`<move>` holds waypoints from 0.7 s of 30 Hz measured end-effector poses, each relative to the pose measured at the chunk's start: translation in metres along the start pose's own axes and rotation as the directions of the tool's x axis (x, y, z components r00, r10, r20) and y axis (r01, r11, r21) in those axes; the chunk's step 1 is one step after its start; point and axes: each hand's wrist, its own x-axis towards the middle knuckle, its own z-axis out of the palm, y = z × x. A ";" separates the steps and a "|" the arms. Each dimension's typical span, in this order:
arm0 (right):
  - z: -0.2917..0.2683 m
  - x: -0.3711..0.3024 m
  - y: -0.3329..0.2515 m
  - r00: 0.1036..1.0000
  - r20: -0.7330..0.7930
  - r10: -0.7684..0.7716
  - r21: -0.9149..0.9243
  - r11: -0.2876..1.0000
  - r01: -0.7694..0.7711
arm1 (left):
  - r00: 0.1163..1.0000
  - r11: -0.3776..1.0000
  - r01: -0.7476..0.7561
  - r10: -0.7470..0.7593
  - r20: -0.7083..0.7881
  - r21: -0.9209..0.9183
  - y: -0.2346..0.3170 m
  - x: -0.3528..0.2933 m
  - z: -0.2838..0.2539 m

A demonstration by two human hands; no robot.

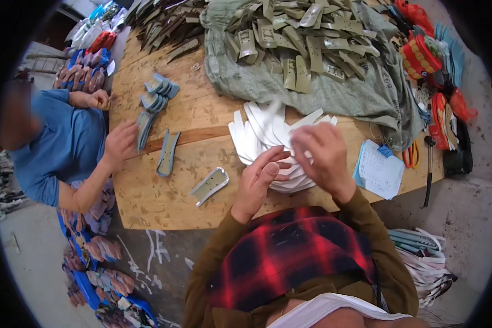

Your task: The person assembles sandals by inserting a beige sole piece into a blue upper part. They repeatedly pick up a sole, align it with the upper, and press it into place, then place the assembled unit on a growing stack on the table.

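Far to the left of the hands, a co-worker in a blue shirt (65, 142) sits at the wooden table (147, 210), one blurred hand (120, 142) beside a row of overlapping blue pieces (154, 102). Nearer the left hand lies a single curved blue piece (168, 153), and beyond it, at the table's far side, a heap of dark brown pieces (164, 24). Just left of the left hand rests a curved piece with a white edge (211, 186), apart from the fingers. The left hand (255, 183) has its fingers loosely bent; whether they pinch anything cannot be told. Directly beyond and under both hands spreads a pile of white strips (249, 131). Past that, a green sack (229, 82) bears a heap of olive pieces (314, 49). The right hand (325, 156), blurred, hovers over the pile's right side, fingers curled; its grip is unclear. To its right lie a written sheet of paper (380, 172), orange-handled scissors (415, 156) and a black-handled tool (429, 169).
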 end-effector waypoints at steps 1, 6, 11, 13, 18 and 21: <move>-0.003 0.004 -0.006 0.999 0.022 -0.050 0.055 0.997 0.048 | 0.999 0.999 0.047 -0.047 0.019 0.004 0.000 0.007 -0.001; -0.005 0.037 0.037 0.999 0.037 0.028 0.292 0.956 -0.037 | 0.992 0.980 0.116 -0.123 -0.038 -0.159 0.019 0.031 0.003; 0.035 0.081 0.172 0.935 0.124 -0.332 -0.301 0.885 0.354 | 0.992 0.990 0.126 -0.127 0.023 0.059 0.021 0.043 0.008; 0.045 0.085 0.193 0.891 0.246 -0.382 -0.387 0.804 0.451 | 0.981 0.984 0.158 -0.167 -0.104 -0.087 0.026 0.039 0.008; 0.023 0.095 0.194 0.850 0.342 -0.400 -0.512 0.680 0.525 | 0.992 0.981 0.064 -0.083 -0.096 -0.183 0.023 0.033 -0.025; 0.003 0.080 0.205 0.902 0.221 -0.370 -0.341 0.837 0.427 | 0.992 0.974 0.078 -0.097 -0.079 -0.213 0.034 0.030 -0.012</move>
